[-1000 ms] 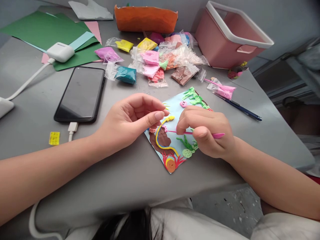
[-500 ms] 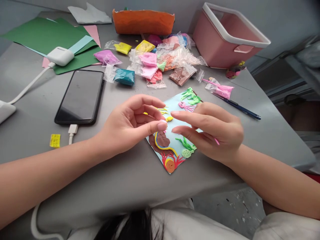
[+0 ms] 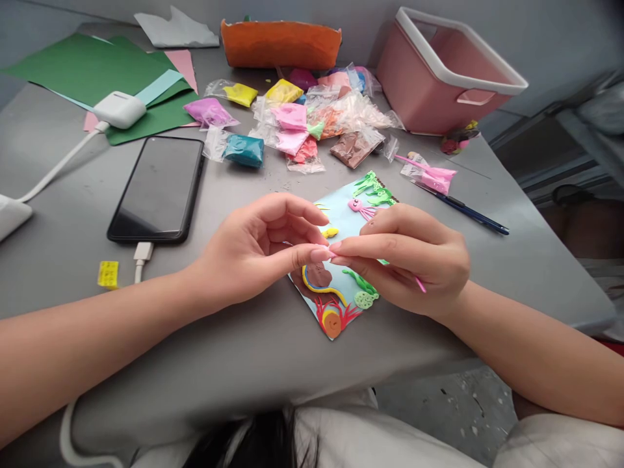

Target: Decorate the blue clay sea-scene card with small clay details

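Between the fingertips of my left hand (image 3: 258, 250) and my right hand (image 3: 414, 260) is a small piece of pink clay (image 3: 331, 253), mostly covered by the fingers. Both thumbs and index fingers pinch it. A thin pink stick (image 3: 420, 285) pokes out of my right hand near the palm; the rest of it is hidden. Below the hands lies a light blue card (image 3: 344, 250) with a clay sea scene: a pink squid (image 3: 357, 206), a yellow fish (image 3: 331, 232), green weeds (image 3: 361, 283), brown rocks and an orange shell (image 3: 332, 323). My hands cover part of it.
Clay packets (image 3: 292, 117) in several colours lie behind the card, before an orange box (image 3: 281, 45). A pink basket (image 3: 414, 84) stands back right, near a dark blue pen (image 3: 468, 211). At left are a phone (image 3: 156, 188), a white charger (image 3: 119, 109) and green paper (image 3: 63, 68).
My right hand has moved left and its thumb and index finger have closed on the pink clay at my left fingertips. My left hand has shifted slightly down and right.
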